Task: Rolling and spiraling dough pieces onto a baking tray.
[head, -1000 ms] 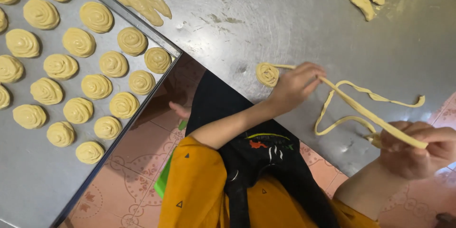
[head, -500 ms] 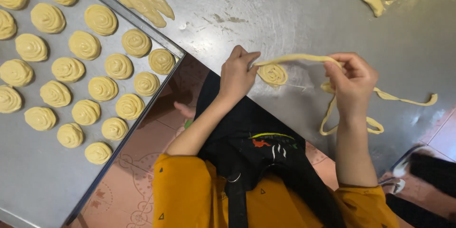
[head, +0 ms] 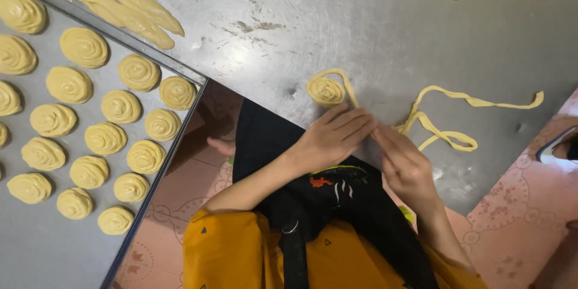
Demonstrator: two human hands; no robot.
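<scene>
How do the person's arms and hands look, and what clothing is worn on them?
Both the left hand and the right hand are bare, with no gloves, rings or watch visible. The forearms are uncovered. Orange sleeves with small dark triangle marks begin near the elbows. A black apron covers the front.

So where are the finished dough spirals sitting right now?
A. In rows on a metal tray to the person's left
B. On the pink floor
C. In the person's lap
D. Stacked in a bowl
A: the many coiled dough spirals lie in rows on the flat metal tray at the left, while both hands work a dough strip on the steel table.
</scene>
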